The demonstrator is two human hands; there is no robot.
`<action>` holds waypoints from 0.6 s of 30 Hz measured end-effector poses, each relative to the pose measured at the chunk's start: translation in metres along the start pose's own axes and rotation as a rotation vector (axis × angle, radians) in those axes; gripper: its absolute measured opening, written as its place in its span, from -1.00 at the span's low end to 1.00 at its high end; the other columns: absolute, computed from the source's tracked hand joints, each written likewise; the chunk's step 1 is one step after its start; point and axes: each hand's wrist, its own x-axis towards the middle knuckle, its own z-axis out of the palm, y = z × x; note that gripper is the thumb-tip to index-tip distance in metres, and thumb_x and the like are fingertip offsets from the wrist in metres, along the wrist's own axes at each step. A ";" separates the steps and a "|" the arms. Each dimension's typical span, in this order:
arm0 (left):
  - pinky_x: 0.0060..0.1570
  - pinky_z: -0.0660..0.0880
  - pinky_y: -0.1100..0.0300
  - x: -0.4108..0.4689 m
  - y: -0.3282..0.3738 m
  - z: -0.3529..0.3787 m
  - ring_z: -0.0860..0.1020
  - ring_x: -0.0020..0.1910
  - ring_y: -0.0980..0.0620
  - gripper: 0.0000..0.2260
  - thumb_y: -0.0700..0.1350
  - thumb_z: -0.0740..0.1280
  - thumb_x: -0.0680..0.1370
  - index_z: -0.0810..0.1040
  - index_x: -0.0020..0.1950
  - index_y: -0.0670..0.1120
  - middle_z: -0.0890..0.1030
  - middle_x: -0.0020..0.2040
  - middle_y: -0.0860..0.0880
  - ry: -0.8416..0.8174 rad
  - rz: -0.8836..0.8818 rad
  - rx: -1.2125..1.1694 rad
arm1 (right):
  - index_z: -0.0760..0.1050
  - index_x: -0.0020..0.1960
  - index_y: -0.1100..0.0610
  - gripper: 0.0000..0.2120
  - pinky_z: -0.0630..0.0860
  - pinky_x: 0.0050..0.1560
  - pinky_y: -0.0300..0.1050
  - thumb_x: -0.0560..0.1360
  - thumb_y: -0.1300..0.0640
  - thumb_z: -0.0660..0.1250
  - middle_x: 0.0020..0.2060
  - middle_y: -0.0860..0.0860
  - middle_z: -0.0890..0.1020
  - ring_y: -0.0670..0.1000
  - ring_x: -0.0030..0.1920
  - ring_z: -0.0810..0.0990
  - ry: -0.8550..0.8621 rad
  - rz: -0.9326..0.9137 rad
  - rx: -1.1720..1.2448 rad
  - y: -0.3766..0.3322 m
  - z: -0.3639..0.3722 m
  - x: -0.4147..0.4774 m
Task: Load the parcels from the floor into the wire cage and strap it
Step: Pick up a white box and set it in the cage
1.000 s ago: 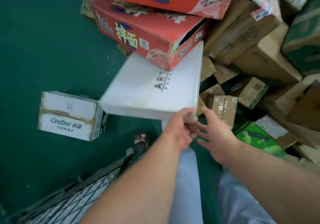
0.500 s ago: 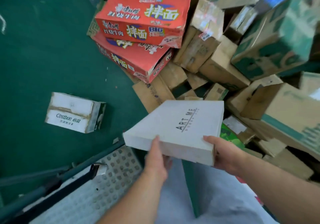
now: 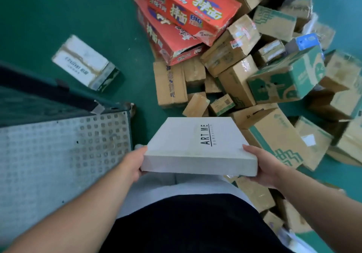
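Left hand (image 3: 135, 160): grips the white box (image 3: 192, 145) at its left edge.
Right hand (image 3: 260, 164): grips its right edge.
Cage floor (image 3: 58, 154): just left.
Parcel pile (image 3: 244, 66): on the floor beyond.

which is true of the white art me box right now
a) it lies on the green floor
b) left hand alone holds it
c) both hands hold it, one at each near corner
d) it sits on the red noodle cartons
c: the left hand holds the near left corner of the white ART ME box and the right hand holds the near right corner.
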 end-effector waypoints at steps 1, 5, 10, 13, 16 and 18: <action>-0.16 0.62 -0.02 -0.005 -0.013 -0.007 0.63 -0.06 -0.11 -0.81 -0.02 0.30 0.68 0.57 0.13 -0.12 0.67 0.05 -0.13 0.020 -0.009 -0.018 | 0.52 0.19 0.12 -0.72 0.52 -0.20 0.00 0.63 -0.07 0.31 -0.09 0.17 0.67 0.16 -0.12 0.63 0.017 -0.009 -0.035 -0.002 0.006 -0.002; -0.22 0.62 0.03 -0.022 -0.053 -0.050 0.64 -0.03 -0.13 -0.80 -0.05 0.32 0.64 0.60 0.17 -0.12 0.68 0.05 -0.17 0.069 -0.030 -0.088 | 0.48 0.20 0.11 -0.68 0.57 -0.21 0.01 0.59 -0.09 0.38 0.05 0.19 0.67 0.17 -0.03 0.66 0.067 -0.060 -0.201 -0.011 0.048 -0.010; -0.20 0.56 0.07 -0.038 -0.110 -0.125 0.56 -0.17 -0.03 -0.84 -0.01 0.27 0.66 0.55 0.06 -0.07 0.57 -0.13 -0.10 0.012 -0.035 -0.199 | 0.50 0.18 0.12 -0.70 0.57 -0.03 0.04 0.58 -0.07 0.36 0.01 0.16 0.65 0.15 -0.03 0.63 0.041 -0.153 -0.431 0.001 0.123 -0.023; -0.21 0.54 0.08 -0.042 -0.167 -0.174 0.56 -0.16 -0.05 -0.82 0.01 0.28 0.65 0.55 0.07 -0.08 0.57 -0.12 -0.13 0.006 -0.041 -0.344 | 0.51 0.12 0.11 -0.76 0.55 -0.07 0.01 0.60 -0.05 0.36 -0.04 0.13 0.66 0.12 -0.09 0.62 0.017 -0.230 -0.557 0.033 0.174 -0.038; -0.26 0.52 0.10 -0.044 -0.247 -0.223 0.54 -0.12 -0.06 -0.82 0.02 0.28 0.66 0.53 0.08 -0.09 0.57 -0.08 -0.13 0.038 -0.053 -0.536 | 0.51 0.11 0.12 -0.77 0.56 0.02 0.06 0.59 -0.02 0.38 -0.08 0.12 0.67 0.12 -0.12 0.64 -0.025 -0.283 -0.682 0.090 0.233 -0.054; -0.33 0.55 0.13 -0.051 -0.308 -0.258 0.54 -0.16 -0.04 -0.83 0.02 0.29 0.67 0.52 0.05 -0.09 0.56 -0.10 -0.12 0.100 -0.072 -0.688 | 0.53 0.11 0.16 -0.78 0.61 -0.09 0.04 0.59 0.01 0.38 -0.18 0.12 0.71 0.13 -0.20 0.68 -0.041 -0.299 -0.779 0.143 0.277 -0.062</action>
